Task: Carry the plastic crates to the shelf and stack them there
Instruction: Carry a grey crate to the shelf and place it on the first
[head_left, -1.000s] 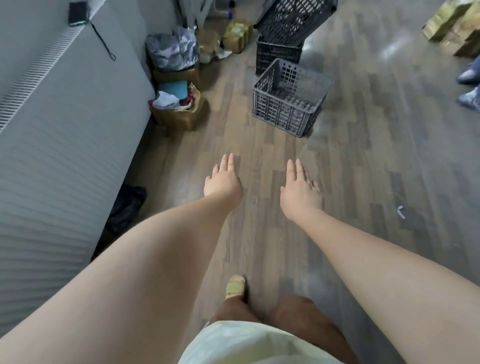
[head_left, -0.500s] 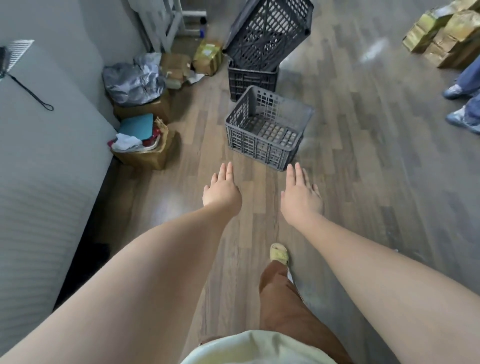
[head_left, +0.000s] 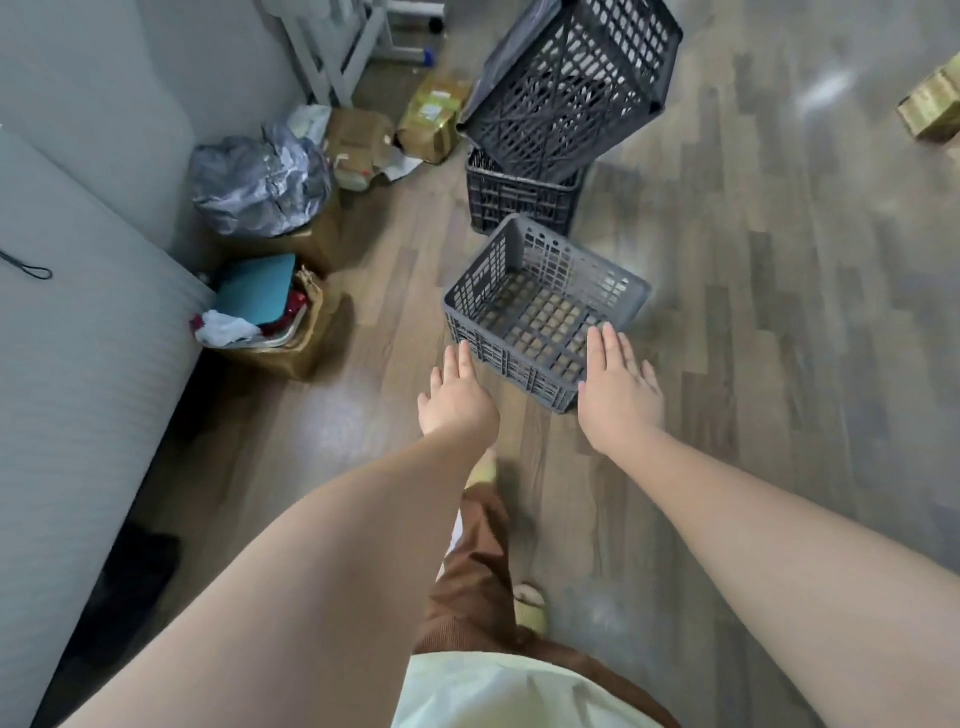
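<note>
- Both arms reach forward and down, palms facing the floor; the left hand (head_left: 457, 397) and right hand (head_left: 618, 389) are flat, fingers spread out straight, holding nothing.
- The grey crate (head_left: 540, 306) sits upright on the wooden floor (head_left: 779, 312), its open top facing up. The left fingertips lie just beside its near-left corner, while the right fingertips overlap its near-right rim — whether they touch the plastic cannot be told.
- Behind it stands a dark crate (head_left: 519, 200), and a second dark crate (head_left: 571, 88) rests tilted on top of that one.
- To the left are a paper bag (head_left: 291, 338) with clutter and a crumpled silver bag (head_left: 260, 182), near the white wall (head_left: 78, 130).
- Half a second ago the hands hung short of the grey crate with bare floor between — now they frame its near edge, and the whole crate group sits closer and larger in view.
- The hands' flat, open shape is unchanged since then.
</note>
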